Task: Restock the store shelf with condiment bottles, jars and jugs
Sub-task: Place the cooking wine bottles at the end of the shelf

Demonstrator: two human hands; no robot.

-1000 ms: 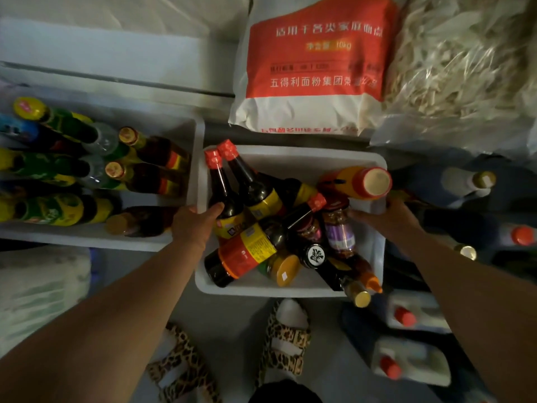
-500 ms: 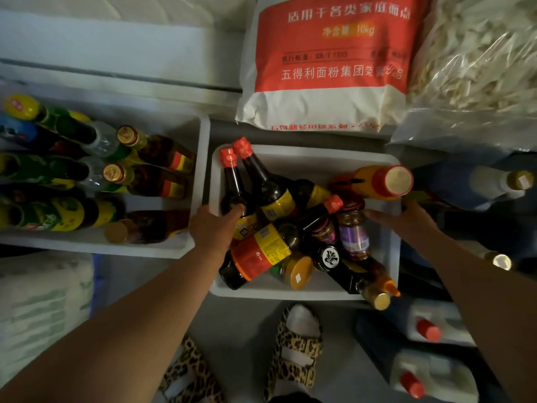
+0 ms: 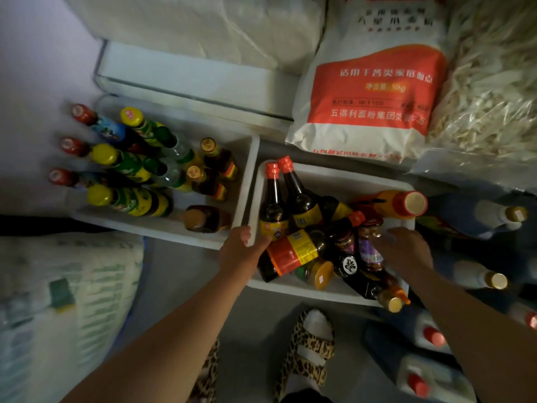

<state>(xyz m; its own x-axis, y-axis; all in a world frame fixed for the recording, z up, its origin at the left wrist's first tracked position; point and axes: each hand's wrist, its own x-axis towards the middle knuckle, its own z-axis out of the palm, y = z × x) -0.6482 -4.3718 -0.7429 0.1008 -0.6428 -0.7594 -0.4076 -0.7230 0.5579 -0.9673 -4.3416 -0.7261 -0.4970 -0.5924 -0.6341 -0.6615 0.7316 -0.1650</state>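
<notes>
A white bin [image 3: 343, 177] on the floor holds several condiment bottles and jars in a loose heap. Among them are two dark sauce bottles with red caps [image 3: 273, 199], a red-and-yellow labelled bottle [image 3: 293, 251] lying on its side, and a purple-labelled jar [image 3: 369, 248]. My left hand [image 3: 242, 251] grips the bin's left rim, thumb on the outside. My right hand [image 3: 406, 251] lies over the right rim with its fingers hooked in beside the purple jar; it is blurred.
A second white bin [image 3: 250, 167] to the left holds green, yellow-capped and amber bottles. A red-and-white flour sack [image 3: 374, 91] and a clear bag of pale strips [image 3: 488, 82] stand behind. White jugs [image 3: 479, 274] crowd the right side. My sandalled feet [image 3: 311, 344] are below.
The view has pulled back and tilted, showing more of the shelf and the left bin. Both hands stay at the bin's sides; the right hand has slid slightly inward over the rim.
</notes>
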